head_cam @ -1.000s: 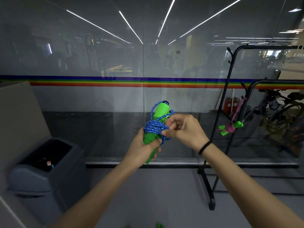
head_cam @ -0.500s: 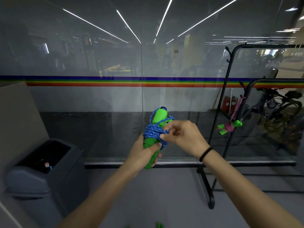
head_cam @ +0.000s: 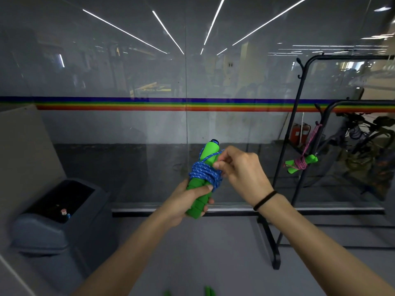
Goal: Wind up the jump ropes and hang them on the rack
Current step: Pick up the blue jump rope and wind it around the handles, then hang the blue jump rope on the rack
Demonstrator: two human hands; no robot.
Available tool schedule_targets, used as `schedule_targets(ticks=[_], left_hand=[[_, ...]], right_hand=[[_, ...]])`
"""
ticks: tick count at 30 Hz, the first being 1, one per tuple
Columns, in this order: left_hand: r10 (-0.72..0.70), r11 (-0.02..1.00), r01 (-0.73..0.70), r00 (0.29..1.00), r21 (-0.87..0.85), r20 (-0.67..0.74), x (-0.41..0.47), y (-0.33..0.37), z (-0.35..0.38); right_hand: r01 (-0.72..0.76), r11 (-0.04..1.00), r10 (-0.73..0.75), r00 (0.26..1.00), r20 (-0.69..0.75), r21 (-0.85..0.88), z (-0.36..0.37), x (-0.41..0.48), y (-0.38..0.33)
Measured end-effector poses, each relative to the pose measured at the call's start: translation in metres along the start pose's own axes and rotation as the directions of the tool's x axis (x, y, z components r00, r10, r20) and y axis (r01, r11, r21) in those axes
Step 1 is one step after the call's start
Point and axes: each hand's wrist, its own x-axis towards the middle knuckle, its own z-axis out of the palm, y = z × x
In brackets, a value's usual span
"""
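Your L hand (head_cam: 181, 201): wrapped tight on green handles (head_cam: 199, 189) | your R hand (head_cam: 241, 169): pinching blue rope (head_cam: 205, 171) at coil

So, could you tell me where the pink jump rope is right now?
The pink jump rope hangs on the right of the head view from the black rack, right of the right hand.

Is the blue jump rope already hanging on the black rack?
No, the blue jump rope is held by the left hand and pinched by the right hand, apart from the black rack.
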Motion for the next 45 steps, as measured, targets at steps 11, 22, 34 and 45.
schedule_targets(ticks=[11,22,34,45], left_hand=[[-0.016,0.981,0.033,0.995,-0.19,0.094,-0.007,-0.001,-0.022],[-0.053,0.997,0.06,0.99,-0.044,0.134,0.0,-0.01,-0.006],[-0.128,0.987,0.144,0.974,-0.076,0.185,0.023,-0.04,0.01],[-0.023,0.982,0.01,0.998,0.19,0.063,0.056,-0.045,0.048]], right_hand=[[-0.084,0.98,0.106,0.988,-0.113,0.18,-0.01,0.0,0.002],[-0.228,0.952,0.221,0.974,0.057,0.202,0.013,0.0,0.004],[-0.383,0.898,0.384,0.923,0.039,0.217,0.004,-0.022,0.031],[-0.448,0.893,0.448,0.894,-0.004,0.039,-0.008,-0.039,0.073]])
